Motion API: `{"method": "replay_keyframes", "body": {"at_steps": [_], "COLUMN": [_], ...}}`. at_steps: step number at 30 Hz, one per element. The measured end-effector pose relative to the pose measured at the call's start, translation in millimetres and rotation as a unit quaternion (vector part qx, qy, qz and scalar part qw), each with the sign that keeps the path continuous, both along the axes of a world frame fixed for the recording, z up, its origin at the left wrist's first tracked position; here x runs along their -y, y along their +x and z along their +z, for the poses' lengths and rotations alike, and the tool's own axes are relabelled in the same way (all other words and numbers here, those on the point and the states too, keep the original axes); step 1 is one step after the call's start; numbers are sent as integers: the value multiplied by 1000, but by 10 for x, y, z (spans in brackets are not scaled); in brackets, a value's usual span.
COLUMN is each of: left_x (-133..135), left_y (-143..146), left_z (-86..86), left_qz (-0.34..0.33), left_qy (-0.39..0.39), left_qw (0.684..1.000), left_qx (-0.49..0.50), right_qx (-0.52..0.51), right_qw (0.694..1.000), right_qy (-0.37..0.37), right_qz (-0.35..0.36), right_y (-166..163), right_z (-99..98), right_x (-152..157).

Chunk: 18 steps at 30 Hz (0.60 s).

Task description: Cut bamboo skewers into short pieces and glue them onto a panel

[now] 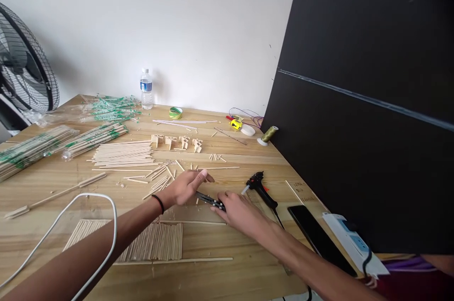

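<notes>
My right hand [236, 209] is closed around a black hand tool with a pivot, which looks like pliers or cutters [209, 199]. The tool's jaws point left, right at my left hand [187, 186], which wears a black band at the wrist. The thumb of my left hand presses toward its curled fingers; what they hold, if anything, is hidden. Short cut wooden sticks [161, 187] lie to the left of that hand. Below my left forearm is a flat panel of sticks laid side by side [154, 243], partly covered by the arm.
A black glue gun [262, 190], a phone [319, 237] and a power strip [354, 242] lie to the right. Behind stand several small stick structures [170, 142], a stick pile [122, 153] and a water bottle [146, 89]. A white cable [114, 216] crosses my left forearm.
</notes>
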State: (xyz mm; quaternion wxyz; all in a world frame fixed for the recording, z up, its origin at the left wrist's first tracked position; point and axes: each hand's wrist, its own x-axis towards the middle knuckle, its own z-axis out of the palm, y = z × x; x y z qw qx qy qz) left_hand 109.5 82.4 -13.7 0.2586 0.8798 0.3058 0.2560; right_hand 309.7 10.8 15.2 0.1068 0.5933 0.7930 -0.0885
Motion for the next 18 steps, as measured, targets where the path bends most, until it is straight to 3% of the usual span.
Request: {"method": "replay_keyframes", "body": {"at_steps": [5, 13, 18], "left_x": [-53, 17, -68], "left_y": [66, 197, 131], "left_z": [-96, -181, -207], "left_qz": [-34, -75, -24], "left_qy": [-38, 10, -21], "left_qw": [999, 996, 999], "left_qx": [-5, -44, -23], "right_qx": [-2, 5, -3], "right_qw": [1000, 1000, 999], "right_qy": [12, 21, 42], "right_qz": [9, 9, 17], "right_y": [-41, -68, -14], "right_z": [-20, -25, -8], "right_x": [18, -47, -43]}}
